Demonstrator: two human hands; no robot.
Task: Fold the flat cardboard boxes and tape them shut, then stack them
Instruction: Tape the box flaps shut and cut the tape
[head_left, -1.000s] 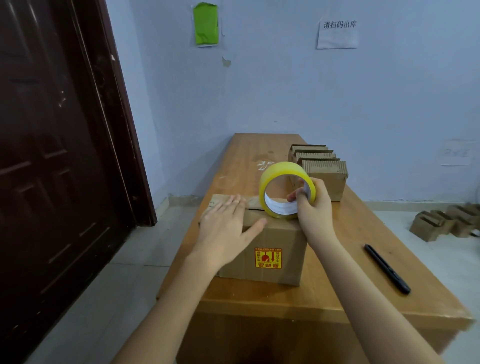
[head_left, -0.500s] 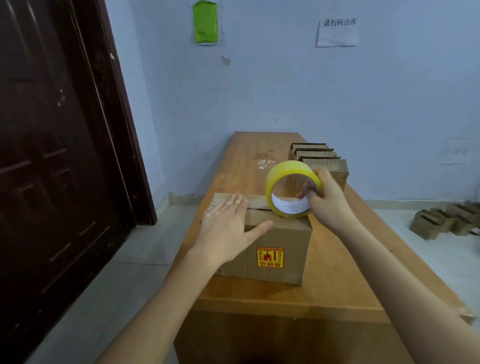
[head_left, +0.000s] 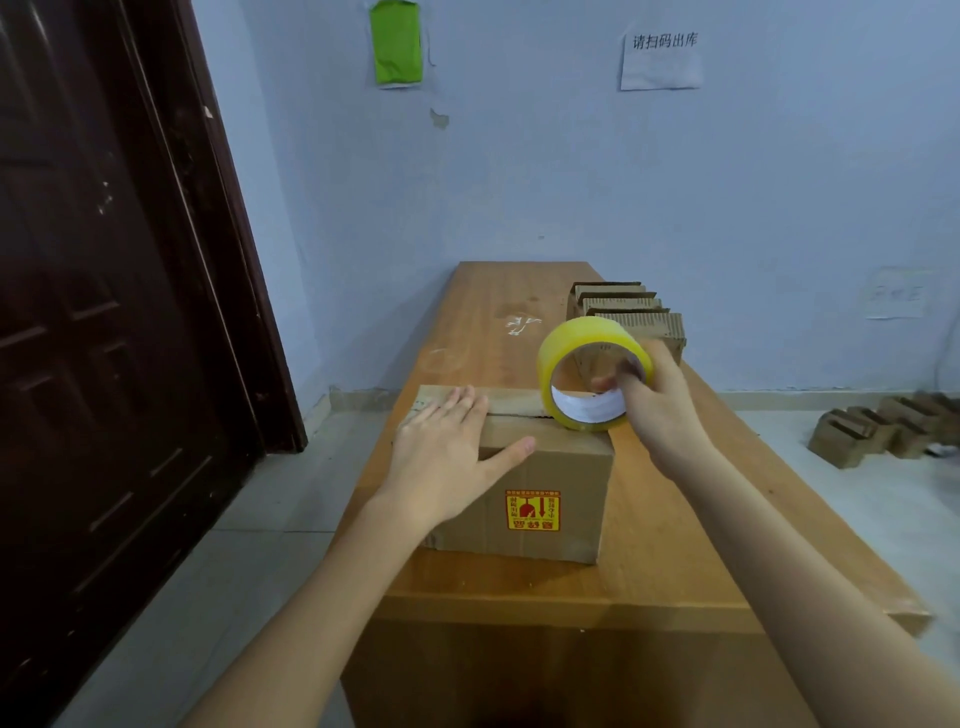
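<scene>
A folded cardboard box (head_left: 550, 478) with a red and yellow label stands near the front of the wooden table (head_left: 649, 582). My left hand (head_left: 447, 447) lies flat on the box's top flaps, fingers straight, thumb over the front edge. My right hand (head_left: 654, 400) grips a yellow tape roll (head_left: 582, 358), fingers hooked through its core, and holds it upright at the right end of the top seam. A stack of flat cardboard boxes (head_left: 634, 317) stands on edge behind the roll.
A dark wooden door (head_left: 104, 312) fills the left side. More cardboard pieces (head_left: 883, 431) lie on the floor at the right by the wall. Paper notes hang on the blue wall. The table's far half is bare wood.
My right hand has carried the tape roll rightward along the top seam, from the middle to the box's right edge. The left hand stays pressed on the flaps. The black pen is out of sight.
</scene>
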